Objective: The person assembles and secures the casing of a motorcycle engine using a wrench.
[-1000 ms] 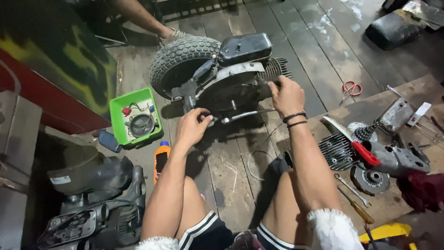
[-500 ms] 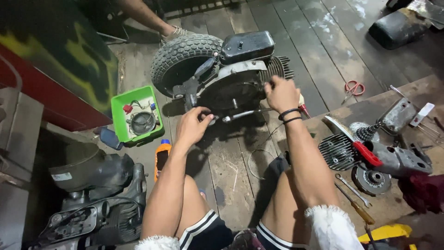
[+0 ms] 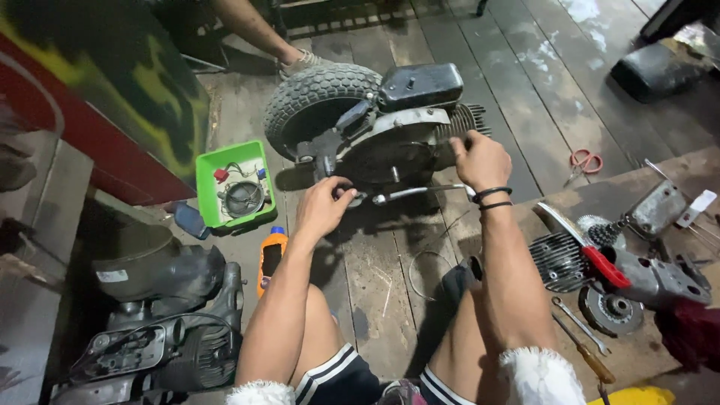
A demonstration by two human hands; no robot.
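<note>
Both the left hand (image 3: 324,208) and right hand (image 3: 480,159) grip the engine (image 3: 397,142) lying just ahead.

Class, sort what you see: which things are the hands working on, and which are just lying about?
In hand:
left hand
right hand
scooter engine
tyre
metal lever

Lying about:
green tray
orange bottle
red scissors
spanner
finned cylinder

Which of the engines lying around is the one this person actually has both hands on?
The engine with the tyre, straight ahead: left hand and right hand both touch it. The others, lower left and right, lie untouched.
</note>
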